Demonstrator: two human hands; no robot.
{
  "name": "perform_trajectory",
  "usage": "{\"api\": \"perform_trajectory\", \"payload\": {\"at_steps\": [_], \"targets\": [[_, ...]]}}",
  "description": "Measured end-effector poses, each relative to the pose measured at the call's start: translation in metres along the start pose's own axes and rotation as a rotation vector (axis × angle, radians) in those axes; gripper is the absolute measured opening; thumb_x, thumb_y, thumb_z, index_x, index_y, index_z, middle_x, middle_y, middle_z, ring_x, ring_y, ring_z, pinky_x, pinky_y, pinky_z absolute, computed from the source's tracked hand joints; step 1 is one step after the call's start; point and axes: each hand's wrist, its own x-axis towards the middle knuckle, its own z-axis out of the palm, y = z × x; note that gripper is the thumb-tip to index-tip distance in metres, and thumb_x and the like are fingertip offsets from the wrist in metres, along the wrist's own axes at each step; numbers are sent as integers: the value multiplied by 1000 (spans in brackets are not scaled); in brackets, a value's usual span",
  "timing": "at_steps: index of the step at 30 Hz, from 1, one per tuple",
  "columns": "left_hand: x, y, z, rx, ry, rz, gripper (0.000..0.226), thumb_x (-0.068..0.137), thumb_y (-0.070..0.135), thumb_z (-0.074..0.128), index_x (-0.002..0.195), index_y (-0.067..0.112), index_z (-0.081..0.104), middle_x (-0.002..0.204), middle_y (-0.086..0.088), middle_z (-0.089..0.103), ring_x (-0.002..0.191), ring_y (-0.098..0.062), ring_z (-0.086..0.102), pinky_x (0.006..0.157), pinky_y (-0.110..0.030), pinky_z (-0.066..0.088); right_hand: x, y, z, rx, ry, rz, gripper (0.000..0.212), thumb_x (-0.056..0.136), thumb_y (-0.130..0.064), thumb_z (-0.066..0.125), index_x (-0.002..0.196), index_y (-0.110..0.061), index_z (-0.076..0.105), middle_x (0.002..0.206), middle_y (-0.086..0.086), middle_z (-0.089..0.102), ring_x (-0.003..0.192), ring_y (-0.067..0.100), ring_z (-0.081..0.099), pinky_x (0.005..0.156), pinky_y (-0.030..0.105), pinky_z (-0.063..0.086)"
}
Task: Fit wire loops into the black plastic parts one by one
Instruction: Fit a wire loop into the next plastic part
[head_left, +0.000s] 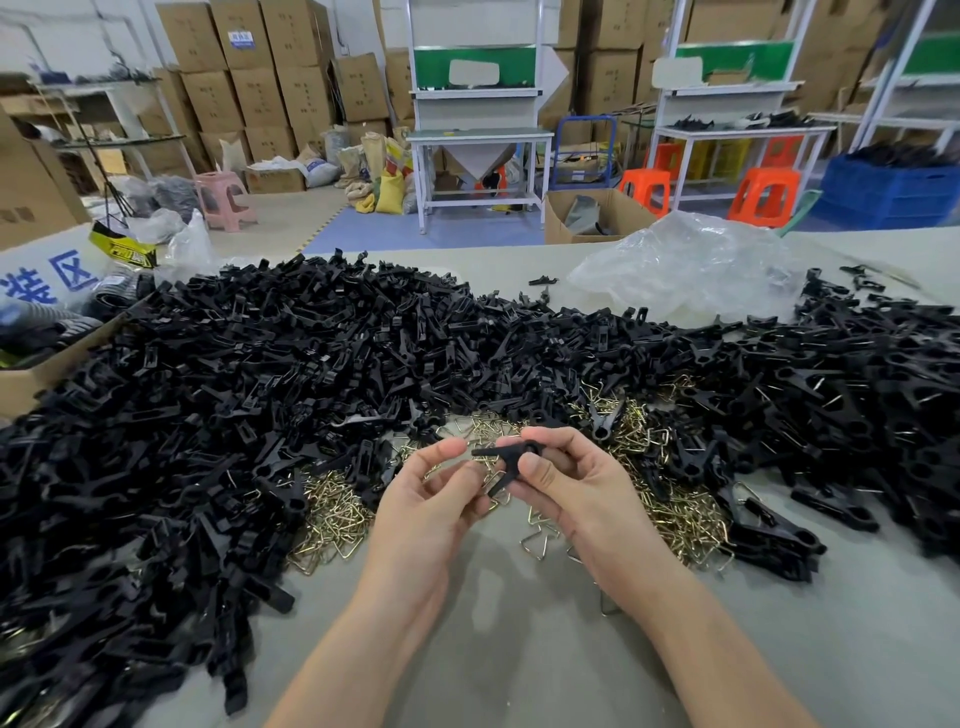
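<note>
Your right hand (566, 483) grips one black plastic part (511, 457). Your thumb is on top of it and your fingers are curled behind it. The part sits in the middle of the view, up off the table (519, 649), right between your two hands. It has a round hole at one end and thin arms that stick out toward 9 o'clock and 7 o'clock.

Your left hand (431, 499) is just beside the part, at its 8 o'clock. Its fingers are curled, and the thumb tip is very near the end of one arm. You cannot tell if this hand holds anything. A bit of gold wire shows under the fingertips, but whether it is pinched is not clear.

A big pile of black plastic parts (311, 364) runs across the table from 9 o'clock, over 12 o'clock, to 3 o'clock of your hands. Under your hands and on both sides lies a heap of gold wire loops (332, 519). One single wire loop (535, 545) lies on the bare table at 6 o'clock of the part.

A crumpled clear plastic bag (685, 265) lies on the table at 1 o'clock. A cardboard box (31, 374) sits at the table edge at 9 o'clock. Far off at 1 o'clock stand orange stools (763, 195).
</note>
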Motion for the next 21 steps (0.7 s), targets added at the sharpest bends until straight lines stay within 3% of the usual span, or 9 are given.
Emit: {"api": "perform_trajectory", "payload": {"at_steps": [11, 15, 21], "targets": [[2, -6, -3, 112, 22, 52, 22, 93, -2, 64, 110, 12, 62, 79, -1, 69, 70, -12, 62, 84, -35, 52, 0, 2, 1, -49, -12, -16, 24, 73, -12, 76, 97, -13, 72, 108, 14, 76, 97, 22, 75, 78, 24, 59], [2, -8, -4, 137, 27, 52, 23, 92, -1, 64, 109, 15, 63, 87, -4, 74, 72, -14, 65, 85, -36, 53, 0, 2, 1, -37, -15, 7, 28, 74, -11, 75, 101, -9, 69, 107, 14, 77, 97, 21, 75, 77, 23, 60], [1, -7, -4, 108, -6, 48, 24, 89, 3, 70, 110, 13, 66, 84, -2, 72, 72, -11, 66, 78, -29, 57, -2, 3, 2, -213, -16, -61, 33, 76, -16, 76, 106, -7, 68, 104, 10, 78, 95, 18, 75, 79, 22, 59]]}}
